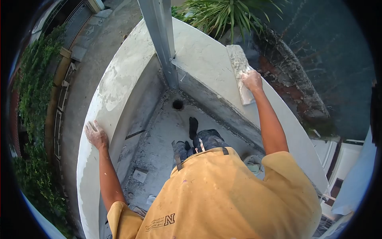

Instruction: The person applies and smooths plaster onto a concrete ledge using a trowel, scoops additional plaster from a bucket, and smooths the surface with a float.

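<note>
My right hand (252,81) is wrapped round a long flat trowel (240,71) smeared with pale plaster. The tool lies across the top of the right parapet wall (207,55), near its outer edge. On the left parapet wall (115,83), my left hand (96,135) rests flat with its fingers spread and nothing in it. White plaster coats the fingers of both hands. Damp-looking patches mark the left wall top above my left hand.
A metal post (159,36) rises from the corner where the walls meet. A drain hole (178,104) opens in the floor below. A bucket (254,164) stands by my right side. Beyond the walls are a spiky plant (223,14) and a road (93,51) far below.
</note>
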Demonstrator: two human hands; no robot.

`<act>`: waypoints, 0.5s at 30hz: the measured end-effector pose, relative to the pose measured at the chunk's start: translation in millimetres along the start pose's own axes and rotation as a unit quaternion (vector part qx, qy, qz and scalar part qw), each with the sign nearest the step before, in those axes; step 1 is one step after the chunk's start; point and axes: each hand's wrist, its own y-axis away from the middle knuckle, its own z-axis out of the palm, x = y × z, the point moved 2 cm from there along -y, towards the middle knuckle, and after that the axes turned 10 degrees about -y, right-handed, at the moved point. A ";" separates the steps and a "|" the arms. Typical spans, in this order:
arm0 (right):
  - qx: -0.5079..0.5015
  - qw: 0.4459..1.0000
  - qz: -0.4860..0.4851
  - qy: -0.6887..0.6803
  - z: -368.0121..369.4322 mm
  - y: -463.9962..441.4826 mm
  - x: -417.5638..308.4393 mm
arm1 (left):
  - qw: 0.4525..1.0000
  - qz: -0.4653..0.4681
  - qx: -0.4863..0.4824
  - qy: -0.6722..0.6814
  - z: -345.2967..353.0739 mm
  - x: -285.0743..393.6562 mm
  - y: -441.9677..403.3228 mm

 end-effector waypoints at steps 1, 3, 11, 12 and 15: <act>-0.008 0.997 -0.065 0.031 24.2 -14.1 -18.5 | 1.000 0.008 -0.005 0.003 2.9 -3.4 1.5; -0.043 0.996 -0.076 0.021 23.5 23.3 -44.9 | 0.999 0.030 -0.011 0.004 12.7 -15.7 -1.2; -0.063 0.998 -0.016 0.009 -10.3 75.8 18.9 | 0.999 0.025 -0.015 -0.032 -10.3 9.8 9.9; -0.042 0.999 -0.004 -0.002 -2.8 65.6 -1.8 | 0.999 0.039 -0.012 -0.021 -7.2 7.6 7.6; -0.070 0.994 -0.078 0.022 25.6 59.8 -32.5 | 0.997 0.073 -0.007 0.004 11.7 -13.5 -1.5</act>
